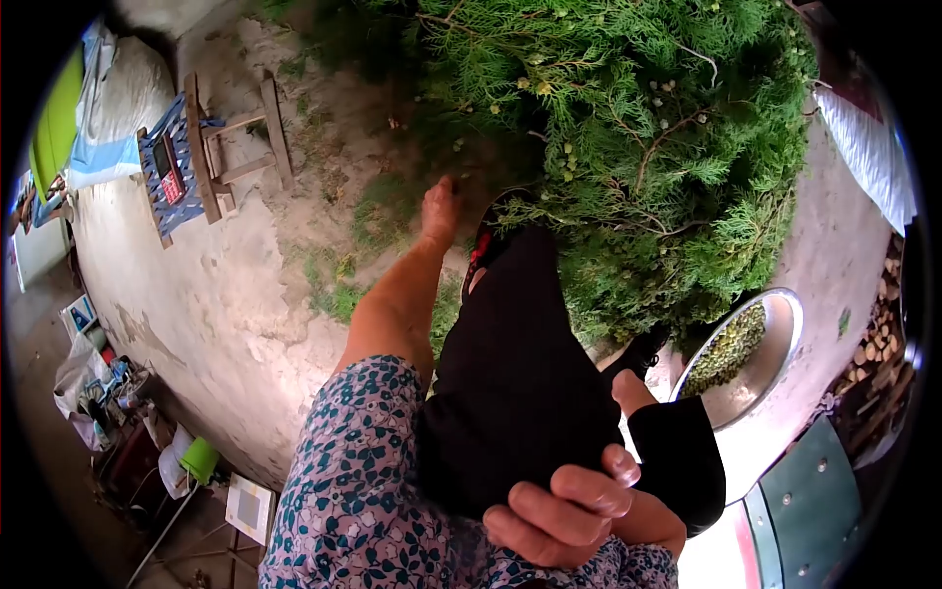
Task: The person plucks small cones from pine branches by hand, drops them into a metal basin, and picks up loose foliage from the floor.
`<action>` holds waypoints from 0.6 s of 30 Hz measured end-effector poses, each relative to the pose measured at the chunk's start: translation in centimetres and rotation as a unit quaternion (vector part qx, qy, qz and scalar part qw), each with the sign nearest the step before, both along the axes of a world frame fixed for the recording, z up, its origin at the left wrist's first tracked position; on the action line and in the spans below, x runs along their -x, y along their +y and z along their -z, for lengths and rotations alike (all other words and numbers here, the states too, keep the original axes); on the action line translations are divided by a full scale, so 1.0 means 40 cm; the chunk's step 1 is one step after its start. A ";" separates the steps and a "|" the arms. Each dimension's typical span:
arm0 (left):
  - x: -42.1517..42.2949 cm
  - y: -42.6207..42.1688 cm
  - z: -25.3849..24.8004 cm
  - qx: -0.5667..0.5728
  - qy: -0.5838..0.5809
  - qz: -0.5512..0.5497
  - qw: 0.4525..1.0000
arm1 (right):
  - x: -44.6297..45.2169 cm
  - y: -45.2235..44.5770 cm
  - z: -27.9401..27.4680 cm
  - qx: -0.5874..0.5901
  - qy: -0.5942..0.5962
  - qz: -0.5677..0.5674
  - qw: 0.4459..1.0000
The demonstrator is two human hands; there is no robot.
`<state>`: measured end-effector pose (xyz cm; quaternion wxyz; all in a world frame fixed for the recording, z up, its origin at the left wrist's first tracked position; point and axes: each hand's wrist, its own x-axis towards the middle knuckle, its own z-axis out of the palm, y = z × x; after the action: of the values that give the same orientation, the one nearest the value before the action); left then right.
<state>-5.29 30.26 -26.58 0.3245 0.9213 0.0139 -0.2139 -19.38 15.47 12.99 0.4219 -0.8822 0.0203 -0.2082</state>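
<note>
My left hand (442,211) reaches forward over the ground beside my shoe, close to the edge of a big heap of green conifer branches (638,147). Its fingers are small and smeared, so I cannot see what they do. Low over my lap, my right hand (569,510) is closed with the fingers curled in; anything inside is hidden. Small pale cones dot the branches. To the right of the heap, a wide metal basin (751,393) stands tilted in view, partly filled with small green cones (726,348).
At the left, a low wooden stool frame (201,147) bears blue patterned cloth and a red phone (169,175). White sacks (128,98) lie behind it. Stacked firewood (878,344) and a green panel (810,496) are at the right. Green sprigs litter the concrete floor (226,344).
</note>
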 end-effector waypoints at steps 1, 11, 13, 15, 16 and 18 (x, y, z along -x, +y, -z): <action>0.008 0.002 0.008 -0.023 -0.031 0.016 0.999 | 0.013 -0.012 -0.015 0.004 0.050 -0.032 0.998; -0.039 -0.023 0.020 0.080 -0.186 -0.066 0.977 | -0.031 -0.079 0.032 -0.009 -0.053 -0.158 0.986; -0.044 -0.044 0.018 0.081 -0.153 -0.073 0.982 | -0.030 -0.077 0.031 -0.016 -0.053 -0.153 0.987; -0.052 -0.070 0.012 0.087 -0.125 -0.079 0.985 | -0.032 -0.080 0.032 -0.010 -0.057 -0.149 0.987; -0.052 -0.079 0.009 0.033 -0.111 -0.048 0.992 | -0.032 -0.082 0.032 -0.009 -0.059 -0.147 0.987; -0.053 -0.091 -0.007 -0.021 -0.098 -0.018 0.995 | -0.028 -0.086 0.032 -0.012 -0.055 -0.156 0.986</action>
<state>-3.16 26.61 -26.31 0.3088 0.9440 0.0032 -0.1165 -18.27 12.02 11.73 0.4603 -0.8566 -0.1380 -0.1879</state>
